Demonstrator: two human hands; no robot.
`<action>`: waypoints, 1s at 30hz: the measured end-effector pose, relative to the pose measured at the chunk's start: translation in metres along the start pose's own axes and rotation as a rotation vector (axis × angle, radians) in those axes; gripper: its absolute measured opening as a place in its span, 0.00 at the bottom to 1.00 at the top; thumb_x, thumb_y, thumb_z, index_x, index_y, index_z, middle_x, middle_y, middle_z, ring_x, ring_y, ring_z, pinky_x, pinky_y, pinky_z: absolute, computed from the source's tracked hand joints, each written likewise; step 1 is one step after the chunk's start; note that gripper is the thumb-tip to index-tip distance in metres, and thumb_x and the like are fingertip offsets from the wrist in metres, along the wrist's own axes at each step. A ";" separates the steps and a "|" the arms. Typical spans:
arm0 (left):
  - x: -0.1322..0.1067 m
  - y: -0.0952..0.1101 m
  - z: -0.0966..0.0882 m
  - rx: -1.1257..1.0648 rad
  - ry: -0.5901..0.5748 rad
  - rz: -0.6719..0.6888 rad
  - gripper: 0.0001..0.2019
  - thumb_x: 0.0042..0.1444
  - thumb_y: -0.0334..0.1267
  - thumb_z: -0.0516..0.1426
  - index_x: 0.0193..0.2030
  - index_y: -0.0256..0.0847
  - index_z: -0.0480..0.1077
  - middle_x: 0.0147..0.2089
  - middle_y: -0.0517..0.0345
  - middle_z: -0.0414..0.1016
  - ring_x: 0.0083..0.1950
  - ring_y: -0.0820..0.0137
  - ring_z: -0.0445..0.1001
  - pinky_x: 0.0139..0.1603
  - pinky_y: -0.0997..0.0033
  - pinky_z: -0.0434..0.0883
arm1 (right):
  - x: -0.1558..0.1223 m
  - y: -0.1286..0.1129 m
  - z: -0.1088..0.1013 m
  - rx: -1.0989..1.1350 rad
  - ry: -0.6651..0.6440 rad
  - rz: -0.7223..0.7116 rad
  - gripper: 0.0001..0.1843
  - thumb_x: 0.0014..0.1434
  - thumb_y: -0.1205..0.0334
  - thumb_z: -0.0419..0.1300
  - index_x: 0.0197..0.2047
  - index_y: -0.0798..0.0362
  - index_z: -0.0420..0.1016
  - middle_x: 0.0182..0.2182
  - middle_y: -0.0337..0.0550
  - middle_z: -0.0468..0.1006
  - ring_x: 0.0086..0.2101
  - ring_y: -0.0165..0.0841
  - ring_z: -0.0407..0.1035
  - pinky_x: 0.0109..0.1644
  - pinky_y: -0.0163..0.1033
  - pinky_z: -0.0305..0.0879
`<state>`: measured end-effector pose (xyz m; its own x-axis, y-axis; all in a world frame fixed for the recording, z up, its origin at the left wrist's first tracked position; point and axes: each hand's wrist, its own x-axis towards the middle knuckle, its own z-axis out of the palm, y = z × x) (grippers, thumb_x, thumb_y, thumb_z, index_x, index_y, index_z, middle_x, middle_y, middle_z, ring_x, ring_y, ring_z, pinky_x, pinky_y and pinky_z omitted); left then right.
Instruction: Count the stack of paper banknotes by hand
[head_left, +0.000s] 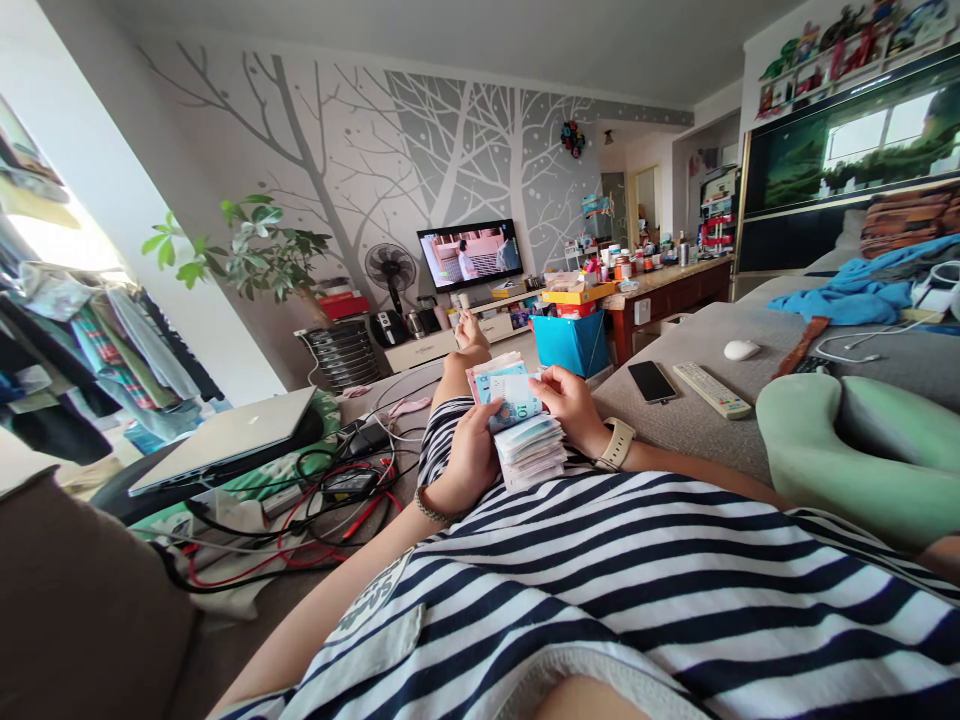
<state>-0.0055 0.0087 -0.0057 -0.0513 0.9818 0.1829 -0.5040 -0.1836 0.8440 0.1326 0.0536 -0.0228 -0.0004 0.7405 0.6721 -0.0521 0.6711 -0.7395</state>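
Note:
I lie back on a grey sofa in a blue-and-white striped dress. A thick stack of banknotes point(525, 440) rests on my lap. My left hand point(469, 450), with a beaded bracelet at the wrist, is wrapped around the stack's left side. My right hand point(574, 405), with a pale watch on its wrist, pinches the top notes at their right edge, fingers curled. A few notes point(501, 385) fan up above the stack.
A closed silver laptop point(229, 435) and tangled cables point(315, 510) lie to my left. A black phone point(651, 381), a remote point(711, 390), a white mouse point(741, 350) and a green neck pillow point(847, 440) lie to my right. A TV point(470, 253) plays ahead.

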 end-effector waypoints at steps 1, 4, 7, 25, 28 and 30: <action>0.000 0.000 0.000 0.000 -0.008 0.001 0.09 0.44 0.32 0.62 0.35 0.35 0.75 0.31 0.54 0.80 0.40 0.62 0.79 0.44 0.65 0.75 | 0.000 0.000 0.000 -0.006 -0.007 -0.014 0.20 0.56 0.44 0.59 0.27 0.53 0.63 0.20 0.35 0.65 0.23 0.28 0.59 0.27 0.34 0.54; -0.001 0.000 0.003 -0.042 -0.010 -0.007 0.09 0.48 0.33 0.59 0.37 0.36 0.75 0.31 0.54 0.79 0.40 0.62 0.79 0.43 0.65 0.75 | -0.002 -0.003 0.000 0.023 -0.016 -0.031 0.19 0.57 0.46 0.57 0.26 0.53 0.63 0.20 0.34 0.63 0.23 0.28 0.58 0.26 0.34 0.52; -0.003 0.003 0.009 -0.068 0.042 -0.013 0.07 0.51 0.35 0.57 0.35 0.37 0.75 0.30 0.54 0.79 0.40 0.61 0.79 0.42 0.65 0.75 | -0.005 -0.007 0.000 0.074 -0.033 -0.060 0.18 0.59 0.48 0.56 0.26 0.53 0.63 0.20 0.34 0.62 0.23 0.27 0.56 0.27 0.34 0.52; -0.012 0.009 0.017 0.072 0.199 -0.009 0.05 0.49 0.32 0.57 0.23 0.39 0.70 0.19 0.60 0.73 0.35 0.63 0.79 0.37 0.71 0.75 | -0.005 -0.005 0.001 0.119 -0.061 -0.085 0.14 0.59 0.51 0.56 0.33 0.54 0.69 0.27 0.38 0.68 0.27 0.29 0.61 0.30 0.34 0.57; -0.012 0.009 0.016 0.069 0.206 0.005 0.05 0.48 0.32 0.58 0.23 0.39 0.70 0.18 0.61 0.71 0.34 0.64 0.79 0.37 0.72 0.75 | -0.005 -0.005 0.001 0.116 -0.057 -0.085 0.14 0.59 0.51 0.56 0.33 0.54 0.69 0.27 0.38 0.68 0.28 0.29 0.62 0.31 0.34 0.57; -0.011 0.008 0.015 0.059 0.210 0.010 0.04 0.48 0.32 0.58 0.24 0.39 0.70 0.19 0.61 0.72 0.36 0.63 0.79 0.38 0.71 0.75 | -0.005 -0.004 0.001 0.117 -0.055 -0.089 0.14 0.59 0.51 0.56 0.33 0.54 0.69 0.27 0.38 0.68 0.28 0.29 0.62 0.31 0.34 0.58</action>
<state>0.0043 -0.0045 0.0065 -0.2381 0.9673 0.0878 -0.4513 -0.1902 0.8719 0.1318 0.0474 -0.0227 -0.0447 0.6734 0.7379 -0.1708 0.7226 -0.6698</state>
